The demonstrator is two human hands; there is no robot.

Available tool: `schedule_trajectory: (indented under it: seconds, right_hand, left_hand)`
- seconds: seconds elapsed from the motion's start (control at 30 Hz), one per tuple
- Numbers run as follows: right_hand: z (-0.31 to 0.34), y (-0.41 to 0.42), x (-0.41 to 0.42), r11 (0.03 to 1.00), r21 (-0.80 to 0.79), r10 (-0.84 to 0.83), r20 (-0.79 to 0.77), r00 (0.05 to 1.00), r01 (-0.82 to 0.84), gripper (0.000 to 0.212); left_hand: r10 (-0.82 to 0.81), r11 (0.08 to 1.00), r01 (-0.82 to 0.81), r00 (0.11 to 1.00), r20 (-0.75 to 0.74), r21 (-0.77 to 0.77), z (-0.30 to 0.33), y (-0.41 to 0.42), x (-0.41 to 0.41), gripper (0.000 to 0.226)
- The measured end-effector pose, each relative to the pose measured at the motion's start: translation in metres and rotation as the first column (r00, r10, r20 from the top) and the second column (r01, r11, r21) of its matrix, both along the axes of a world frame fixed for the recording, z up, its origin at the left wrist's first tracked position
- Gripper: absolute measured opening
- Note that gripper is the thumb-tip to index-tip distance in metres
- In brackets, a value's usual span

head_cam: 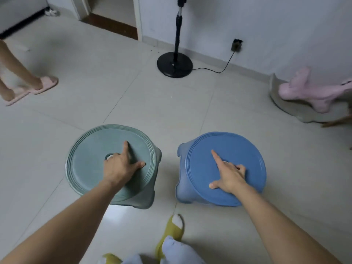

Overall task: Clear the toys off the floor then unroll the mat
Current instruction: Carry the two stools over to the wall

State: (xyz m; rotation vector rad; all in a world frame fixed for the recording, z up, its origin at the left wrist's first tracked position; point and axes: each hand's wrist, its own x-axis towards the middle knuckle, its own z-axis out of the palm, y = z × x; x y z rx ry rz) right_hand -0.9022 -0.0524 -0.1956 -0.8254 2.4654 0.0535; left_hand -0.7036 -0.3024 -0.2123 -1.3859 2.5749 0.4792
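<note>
Pale tiled floor (133, 96), white wall behind. Green stool (91, 168) left, blue stool (238, 187) right, side by side, apart. Left hand (120, 166) on green seat, middle fingers hooked into centre hole, index and thumb extended. Right hand (228, 176) likewise on blue seat. Pink plush toy (302, 88) far right near wall. Fan stand (174, 63) beyond.

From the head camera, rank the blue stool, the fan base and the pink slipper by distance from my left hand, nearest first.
From the left hand, gripping the green stool:
1. Blue stool, just to its right.
2. Fan base, ahead by the wall.
3. Pink slipper, far left, on another person's foot; too close to the fan base to call firmly.
</note>
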Motion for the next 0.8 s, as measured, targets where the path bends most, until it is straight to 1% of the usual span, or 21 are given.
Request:
schedule_trajectory:
  seconds: [0.13,0.23,0.4,0.63,0.8]
  right_hand:
    - [0.013,0.04,-0.041,0.994,-0.001,-0.11,-0.043,0.993,0.11,0.114]
    - [0.024,0.068,-0.071,0.977,-0.019,-0.215,-0.067,0.974,0.214,0.113]
    - [0.038,0.092,-0.104,0.938,-0.05,-0.347,-0.09,0.934,0.343,0.113]
    - [0.042,0.1,-0.16,0.88,-0.053,-0.475,-0.063,0.878,0.472,0.11]
    - [0.042,0.089,-0.22,0.826,-0.044,-0.562,-0.015,0.827,0.561,0.11]
  left_hand:
    - [-0.118,0.993,0.118,0.993,-0.005,-0.011,0.014,0.019,-0.069,0.093]
    - [-0.214,0.977,0.213,0.976,-0.038,-0.025,0.031,0.031,-0.126,0.095]
    - [-0.339,0.94,0.335,0.938,-0.074,-0.058,0.056,0.038,-0.199,0.095]
    - [-0.47,0.882,0.463,0.878,-0.096,-0.087,0.064,0.032,-0.301,0.093]
    - [-0.538,0.843,0.535,0.837,-0.101,-0.058,0.056,0.014,-0.383,0.092]
